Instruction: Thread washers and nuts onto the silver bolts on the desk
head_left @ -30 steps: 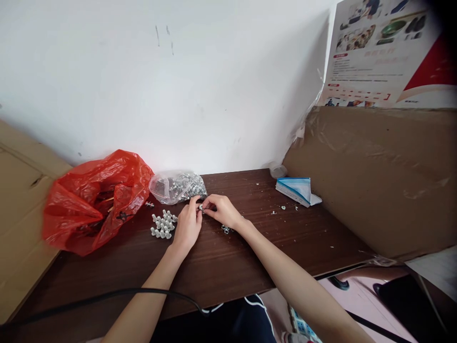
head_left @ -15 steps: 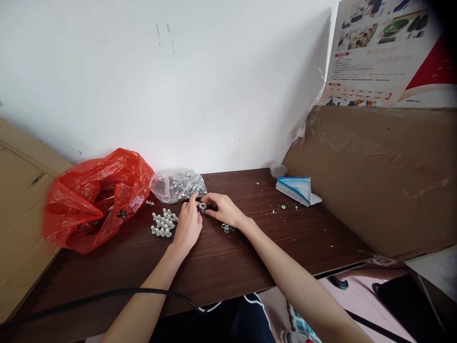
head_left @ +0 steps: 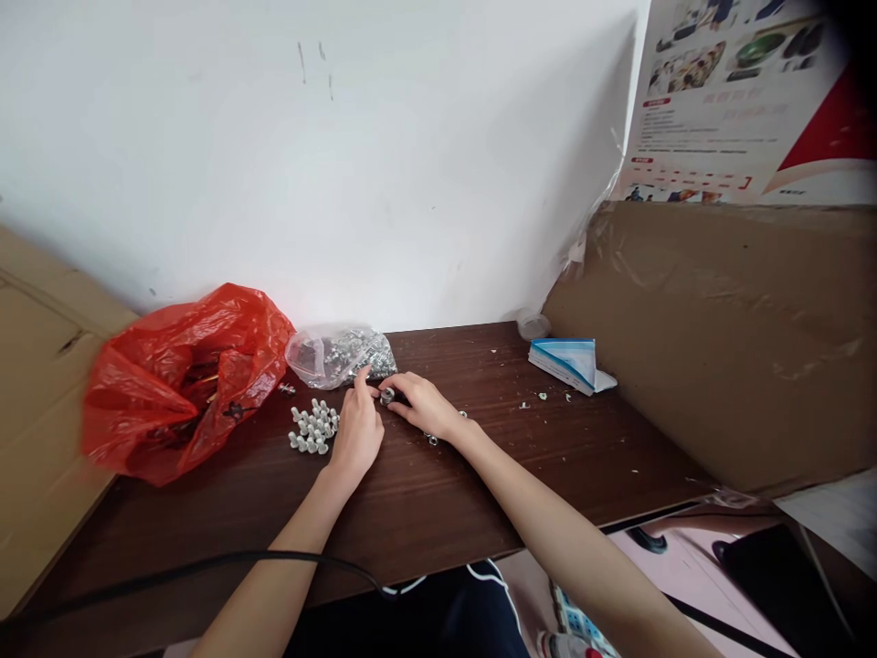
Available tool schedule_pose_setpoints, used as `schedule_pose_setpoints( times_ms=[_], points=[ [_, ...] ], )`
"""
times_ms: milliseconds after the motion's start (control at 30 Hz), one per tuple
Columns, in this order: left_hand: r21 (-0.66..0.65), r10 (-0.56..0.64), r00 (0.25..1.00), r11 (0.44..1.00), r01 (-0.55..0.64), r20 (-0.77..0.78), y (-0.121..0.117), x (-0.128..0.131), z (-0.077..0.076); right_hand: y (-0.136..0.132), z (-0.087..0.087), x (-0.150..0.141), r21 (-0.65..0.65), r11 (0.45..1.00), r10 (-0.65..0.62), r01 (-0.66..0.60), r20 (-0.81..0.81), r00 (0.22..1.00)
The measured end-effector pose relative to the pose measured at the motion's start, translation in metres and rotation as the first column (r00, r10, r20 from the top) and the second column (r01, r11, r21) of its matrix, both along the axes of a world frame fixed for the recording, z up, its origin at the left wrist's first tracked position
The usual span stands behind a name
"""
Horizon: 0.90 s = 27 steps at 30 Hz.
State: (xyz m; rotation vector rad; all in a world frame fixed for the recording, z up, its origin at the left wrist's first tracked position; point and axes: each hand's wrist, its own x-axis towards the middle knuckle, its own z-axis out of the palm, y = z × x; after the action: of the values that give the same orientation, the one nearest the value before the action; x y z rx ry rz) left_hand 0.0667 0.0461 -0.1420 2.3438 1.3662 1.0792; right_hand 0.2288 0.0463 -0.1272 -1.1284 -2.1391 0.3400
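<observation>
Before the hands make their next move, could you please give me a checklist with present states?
1. Small metal part between the fingers of the right hand: ok.
2. Left hand gripping that part too: cannot tell.
3. Pale studs grouped left of the left hand: ok.
4. Small nuts fully visible: not ok, the right wrist partly covers them.
5. Table free of scraps: not ok.

White wall [head_left: 411,164] behind dark wood table [head_left: 438,512], pink floor below right
</observation>
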Motion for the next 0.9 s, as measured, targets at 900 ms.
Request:
schedule_pose_setpoints(
  times_ms=[900],
  points=[
    [0.055, 0.061, 0.998, 0.997, -0.060, -0.001, -0.0048, 0.0035, 0.0015, 0.0035, -0.0012, -0.0038, 0.019, 1.000, 0.014, -0.014, -0.003, 1.000]
  ],
)
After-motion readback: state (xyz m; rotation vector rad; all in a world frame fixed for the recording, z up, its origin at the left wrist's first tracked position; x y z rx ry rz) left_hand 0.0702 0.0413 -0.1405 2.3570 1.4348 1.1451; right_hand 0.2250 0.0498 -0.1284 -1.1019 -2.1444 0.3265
